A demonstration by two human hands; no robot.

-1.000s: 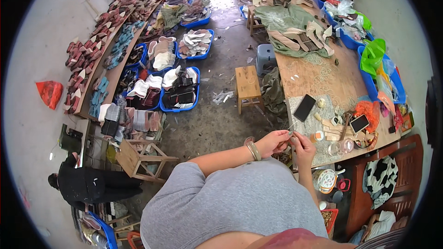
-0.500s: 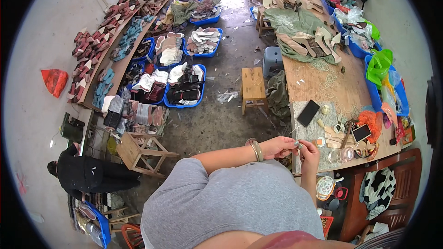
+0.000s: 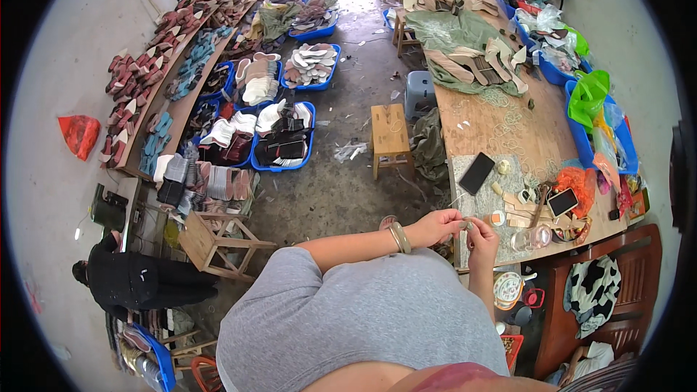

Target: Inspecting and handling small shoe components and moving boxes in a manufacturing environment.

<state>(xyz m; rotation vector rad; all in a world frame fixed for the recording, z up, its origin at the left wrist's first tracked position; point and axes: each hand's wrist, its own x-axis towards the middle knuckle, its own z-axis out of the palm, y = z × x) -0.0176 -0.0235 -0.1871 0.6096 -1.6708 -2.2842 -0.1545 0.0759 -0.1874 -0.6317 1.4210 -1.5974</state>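
Observation:
My left hand (image 3: pixel 434 228), with a bangle (image 3: pixel 400 237) on its wrist, reaches across in front of my grey shirt. Its thumb and fingers are pinched together. Fingertip to fingertip with it, my right hand (image 3: pixel 483 241) is closed in a pinch too, beside the near left corner of the worktable (image 3: pixel 486 127). Whatever lies between the fingertips is too small to make out. Closest to the hands on the tabletop is a small white container with an orange top (image 3: pixel 497 218). A black phone (image 3: pixel 477 173) lies beyond it, and a clear glass jar (image 3: pixel 539 237) stands to the right.
Another phone (image 3: pixel 562 203) lies near a red plastic bag (image 3: pixel 576 181). Shoe-shaped pieces cover a green cloth (image 3: pixel 450 36) farther back. A wooden stool (image 3: pixel 391 131) stands on the floor, left of the table. Blue baskets (image 3: pixel 311 147) hold stacked pieces. A person in black (image 3: pixel 138 279) bends at far left.
The whole view has shifted slightly left, with the far end a little higher. My hands stay pinched together at nearly the same spot by the table corner.

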